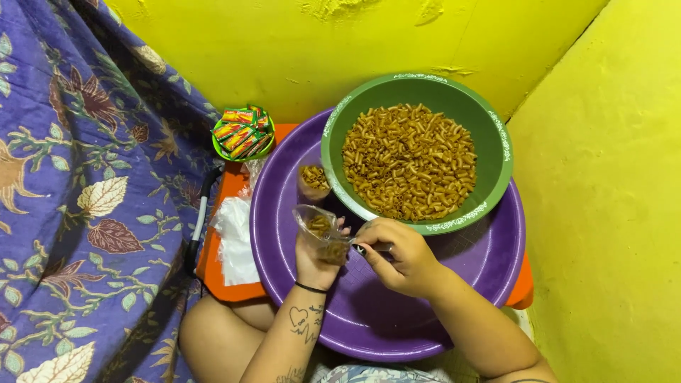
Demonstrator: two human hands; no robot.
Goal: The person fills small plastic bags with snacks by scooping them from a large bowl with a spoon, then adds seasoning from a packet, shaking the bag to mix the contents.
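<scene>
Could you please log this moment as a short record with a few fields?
left hand: holds a small clear plastic bag partly filled with brown macaroni snacks
right hand: at the bag's mouth, pinching a small spoon-like tool
supply: green round bowl of the same snacks, inside a large purple basin
nearby: small green bowl of seasoning sachets; stack of empty clear bags

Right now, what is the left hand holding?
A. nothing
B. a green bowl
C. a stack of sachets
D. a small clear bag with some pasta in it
D: the left hand grips a small clear bag partly filled with pasta, above the purple basin, while the right hand works at the bag's side.
</scene>
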